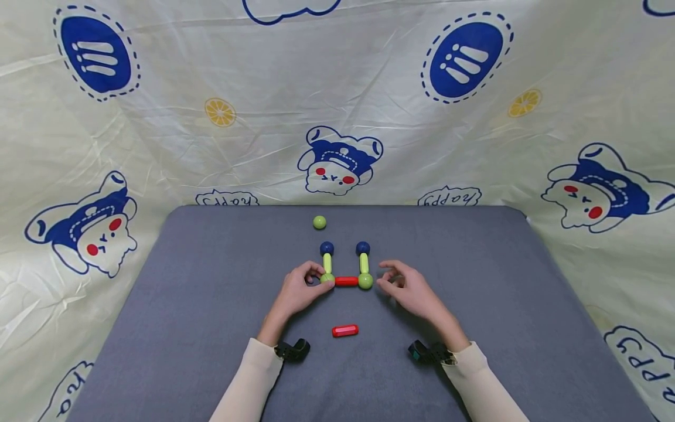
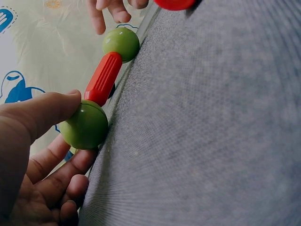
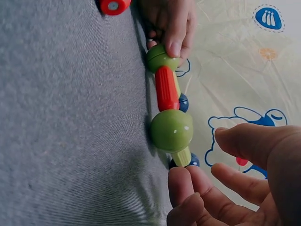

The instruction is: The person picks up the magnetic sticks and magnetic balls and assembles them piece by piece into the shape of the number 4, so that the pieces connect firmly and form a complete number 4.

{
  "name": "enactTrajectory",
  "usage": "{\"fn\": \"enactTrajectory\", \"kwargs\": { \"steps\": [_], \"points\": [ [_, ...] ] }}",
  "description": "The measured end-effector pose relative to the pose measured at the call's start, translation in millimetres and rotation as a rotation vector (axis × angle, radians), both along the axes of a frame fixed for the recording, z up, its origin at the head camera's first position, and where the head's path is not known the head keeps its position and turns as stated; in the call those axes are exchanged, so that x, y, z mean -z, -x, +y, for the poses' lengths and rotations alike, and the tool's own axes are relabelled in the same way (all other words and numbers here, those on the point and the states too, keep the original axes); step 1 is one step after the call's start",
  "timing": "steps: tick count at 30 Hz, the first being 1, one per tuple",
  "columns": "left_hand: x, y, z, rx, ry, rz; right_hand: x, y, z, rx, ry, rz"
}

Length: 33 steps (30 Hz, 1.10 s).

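A U-shaped piece of ball-and-rod toy parts lies on the grey table. Its red rod [image 1: 346, 281] joins two green balls, and from each a yellow-green rod [image 1: 364, 263] runs to a dark blue ball [image 1: 362, 248] at the far side. My left hand [image 1: 302, 288] pinches the left green ball [image 2: 84, 125] between thumb and fingers. Just right of the other green ball [image 3: 172, 131], my right hand [image 1: 410, 288] holds nothing, its fingers loosely bent and apart from the ball.
A loose red rod [image 1: 345, 331] lies nearer me, between the forearms. Beyond the assembly sits a single green ball [image 1: 319, 222]. A printed cloth [image 1: 263, 152] hangs behind the grey table [image 1: 221, 246] and along its sides.
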<state>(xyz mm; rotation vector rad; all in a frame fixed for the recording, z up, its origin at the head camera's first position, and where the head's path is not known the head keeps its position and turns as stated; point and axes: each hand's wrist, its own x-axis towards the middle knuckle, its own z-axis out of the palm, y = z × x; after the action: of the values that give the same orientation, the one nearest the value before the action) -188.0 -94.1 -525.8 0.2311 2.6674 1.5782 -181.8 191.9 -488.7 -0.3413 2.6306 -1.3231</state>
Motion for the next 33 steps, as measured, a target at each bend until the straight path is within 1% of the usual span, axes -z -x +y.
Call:
{"fn": "enactTrajectory", "kwargs": {
  "steps": [6, 14, 21, 23, 28, 33],
  "points": [
    [-1.4, -0.6, 0.2, -0.003, -0.003, 0.002, -2.6, -11.8, -3, -0.016, -0.018, -0.033],
    [-1.2, -0.9, 0.6, -0.003, -0.005, 0.004, 4.2, -23.4, -14, -0.082, -0.026, -0.042],
    [-1.4, -0.8, 1.6, -0.005, -0.002, 0.007, 9.0, -28.6, -21, -0.169, -0.044, -0.026],
    [-1.7, -0.9, 1.7, -0.004, -0.001, 0.007, 9.6, -30.1, -22, -0.193, -0.046, -0.033],
    [-2.1, -1.2, 1.6, -0.008, -0.004, 0.004, 9.2, -33.8, -26, -0.273, -0.04, -0.054],
    [-1.9, -1.3, 1.6, -0.007, 0.0, 0.011, 10.5, -37.2, -30, -0.356, -0.058, -0.031]
  ]
}}
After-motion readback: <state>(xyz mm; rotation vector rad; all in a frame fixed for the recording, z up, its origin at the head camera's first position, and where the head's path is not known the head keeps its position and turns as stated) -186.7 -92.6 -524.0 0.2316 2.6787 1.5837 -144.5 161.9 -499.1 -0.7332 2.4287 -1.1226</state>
